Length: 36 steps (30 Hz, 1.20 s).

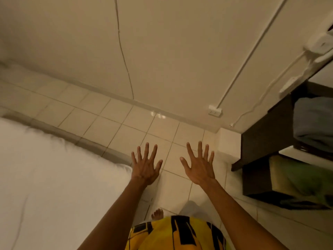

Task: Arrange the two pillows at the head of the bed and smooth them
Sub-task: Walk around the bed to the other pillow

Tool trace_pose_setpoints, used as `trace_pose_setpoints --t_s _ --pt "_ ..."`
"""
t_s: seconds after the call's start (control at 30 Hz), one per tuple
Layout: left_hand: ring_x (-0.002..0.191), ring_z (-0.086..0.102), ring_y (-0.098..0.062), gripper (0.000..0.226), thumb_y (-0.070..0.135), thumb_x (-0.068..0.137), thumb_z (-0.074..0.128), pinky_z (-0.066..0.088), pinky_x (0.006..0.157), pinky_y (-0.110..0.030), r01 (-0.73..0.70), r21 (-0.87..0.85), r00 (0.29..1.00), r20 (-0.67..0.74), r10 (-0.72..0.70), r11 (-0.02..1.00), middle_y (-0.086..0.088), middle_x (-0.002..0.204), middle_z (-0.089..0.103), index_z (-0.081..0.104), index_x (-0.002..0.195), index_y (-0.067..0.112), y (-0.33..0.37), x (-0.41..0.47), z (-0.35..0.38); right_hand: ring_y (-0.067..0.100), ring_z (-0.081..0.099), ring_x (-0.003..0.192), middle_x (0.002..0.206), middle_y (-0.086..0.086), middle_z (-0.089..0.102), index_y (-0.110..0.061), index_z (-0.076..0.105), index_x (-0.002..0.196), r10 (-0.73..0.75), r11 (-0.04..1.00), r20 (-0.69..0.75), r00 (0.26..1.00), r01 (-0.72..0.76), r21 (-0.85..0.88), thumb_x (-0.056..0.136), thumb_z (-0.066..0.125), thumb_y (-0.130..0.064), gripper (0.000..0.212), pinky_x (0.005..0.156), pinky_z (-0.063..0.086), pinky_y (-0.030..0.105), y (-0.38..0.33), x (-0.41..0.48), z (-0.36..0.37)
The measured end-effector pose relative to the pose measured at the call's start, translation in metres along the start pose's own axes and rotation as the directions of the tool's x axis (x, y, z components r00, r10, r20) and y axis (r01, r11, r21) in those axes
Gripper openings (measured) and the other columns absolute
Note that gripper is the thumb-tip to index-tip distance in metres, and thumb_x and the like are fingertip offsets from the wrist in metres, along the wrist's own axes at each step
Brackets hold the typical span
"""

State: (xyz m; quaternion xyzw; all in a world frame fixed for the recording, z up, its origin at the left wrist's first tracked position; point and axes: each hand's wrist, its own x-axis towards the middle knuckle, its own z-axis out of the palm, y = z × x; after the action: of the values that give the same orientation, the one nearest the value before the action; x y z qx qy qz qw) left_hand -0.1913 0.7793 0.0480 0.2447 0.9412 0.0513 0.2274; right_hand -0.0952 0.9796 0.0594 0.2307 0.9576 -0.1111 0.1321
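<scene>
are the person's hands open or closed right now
Open. Both the left hand and right hand show spread fingers over the tiled floor, holding nothing.

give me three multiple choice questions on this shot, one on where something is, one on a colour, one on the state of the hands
1. Where is the bed relative to the person?
A. on their left
B. on their right
C. against the far wall

2. What colour is the folded cloth in the upper shelf compartment?
A. red
B. blue-grey
C. orange

3. What state are the hands in?
A. both spread open, holding nothing
B. both gripping a pillow
C. one closed on a sheet

Answers:
1. A, the white bed fills the lower left, beside the left hand.
2. B, the folded cloth in the dark shelf unit looks blue-grey; the one below is green.
3. A, the left hand and right hand have fingers fanned out over the tiled floor, with nothing in them.
</scene>
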Motion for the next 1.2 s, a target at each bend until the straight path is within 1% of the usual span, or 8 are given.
trace_pose_setpoints --t_s 0.13,0.27,0.37,0.47,0.6,0.67,0.97,1.2 --pt "0.148 -0.019 -0.04 0.076 0.07 0.087 -0.009 -0.007 0.118 -0.063 0.085 -0.022 0.996 0.017 -0.085 0.996 -0.006 0.16 -0.027 -0.025 0.151 0.032 -0.016 0.044 -0.015 0.042 -0.02 0.149 0.164 0.017 -0.018 -0.037 -0.011 0.156 -0.084 0.996 0.03 0.996 0.084 -0.008 0.093 0.007 -0.071 0.074 0.119 -0.01 0.061 -0.008 0.071 -0.013" --pt "0.149 -0.018 -0.039 0.1 0.075 0.061 -0.037 -0.009 0.117 -0.064 0.161 -0.044 0.987 0.008 -0.161 0.986 -0.003 0.158 -0.03 -0.025 0.151 0.034 -0.02 0.093 -0.025 0.043 -0.02 0.148 0.164 0.018 -0.018 -0.037 -0.012 0.156 -0.17 0.984 0.079 0.982 0.173 -0.036 0.092 0.005 -0.071 0.074 0.119 -0.009 0.062 -0.014 0.143 -0.019" --pt "0.149 -0.017 -0.039 0.102 0.075 0.059 -0.039 -0.007 0.117 -0.065 0.253 -0.098 0.967 0.014 -0.253 0.963 -0.002 0.158 -0.029 -0.024 0.152 0.035 -0.015 0.13 -0.039 0.043 -0.018 0.149 0.164 0.018 -0.016 -0.037 -0.01 0.157 -0.262 0.961 0.113 0.958 0.27 -0.055 0.092 0.004 -0.07 0.074 0.119 -0.009 0.061 -0.018 0.195 -0.03" --pt "0.149 -0.016 -0.038 0.099 0.077 0.062 -0.034 -0.008 0.117 -0.063 0.338 -0.175 0.941 0.026 -0.339 0.925 -0.002 0.159 -0.028 -0.024 0.151 0.036 -0.009 0.159 -0.058 0.041 -0.013 0.151 0.166 0.017 -0.011 -0.039 -0.004 0.157 -0.344 0.933 0.179 0.922 0.357 -0.048 0.09 -0.001 -0.072 0.076 0.12 -0.006 0.061 -0.025 0.24 -0.041" --pt "0.15 -0.016 -0.038 0.08 0.075 0.083 -0.009 -0.011 0.115 -0.06 0.422 -0.232 0.902 0.014 -0.431 0.876 -0.004 0.16 -0.028 -0.023 0.151 0.035 -0.012 0.196 -0.081 0.039 -0.011 0.152 0.166 0.016 -0.007 -0.038 -0.001 0.158 -0.444 0.869 0.256 0.859 0.482 -0.112 0.092 0.002 -0.07 0.073 0.119 -0.008 0.06 -0.035 0.305 -0.055" --pt "0.15 -0.015 -0.038 0.082 0.074 0.079 -0.012 -0.011 0.115 -0.06 0.47 -0.241 0.878 0.033 -0.477 0.849 -0.005 0.161 -0.026 -0.025 0.15 0.035 -0.016 0.204 -0.086 0.04 -0.011 0.152 0.166 0.016 -0.006 -0.037 0.0 0.158 -0.493 0.827 0.281 0.823 0.544 -0.141 0.095 0.006 -0.068 0.071 0.118 -0.009 0.06 -0.045 0.33 -0.06" --pt "0.149 -0.018 -0.038 0.076 0.07 0.094 0.01 -0.011 0.114 -0.063 0.627 -0.354 0.759 0.079 -0.646 0.694 -0.005 0.157 -0.033 -0.026 0.151 0.034 -0.098 0.27 -0.105 0.038 -0.015 0.151 0.166 0.014 -0.01 -0.037 -0.002 0.158 -0.642 0.655 0.365 0.675 0.729 -0.196 0.097 0.013 -0.067 0.069 0.117 -0.013 0.059 -0.158 0.431 -0.06" --pt "0.148 -0.022 -0.036 0.077 0.073 0.087 -0.002 -0.019 0.111 -0.059 0.667 -0.442 0.679 0.028 -0.733 0.6 -0.004 0.156 -0.036 -0.033 0.147 0.036 -0.206 0.31 -0.155 0.035 -0.022 0.149 0.165 0.014 -0.013 -0.037 -0.006 0.157 -0.698 0.567 0.374 0.611 0.79 -0.233 0.082 -0.014 -0.074 0.084 0.118 -0.015 0.058 -0.298 0.505 -0.071"
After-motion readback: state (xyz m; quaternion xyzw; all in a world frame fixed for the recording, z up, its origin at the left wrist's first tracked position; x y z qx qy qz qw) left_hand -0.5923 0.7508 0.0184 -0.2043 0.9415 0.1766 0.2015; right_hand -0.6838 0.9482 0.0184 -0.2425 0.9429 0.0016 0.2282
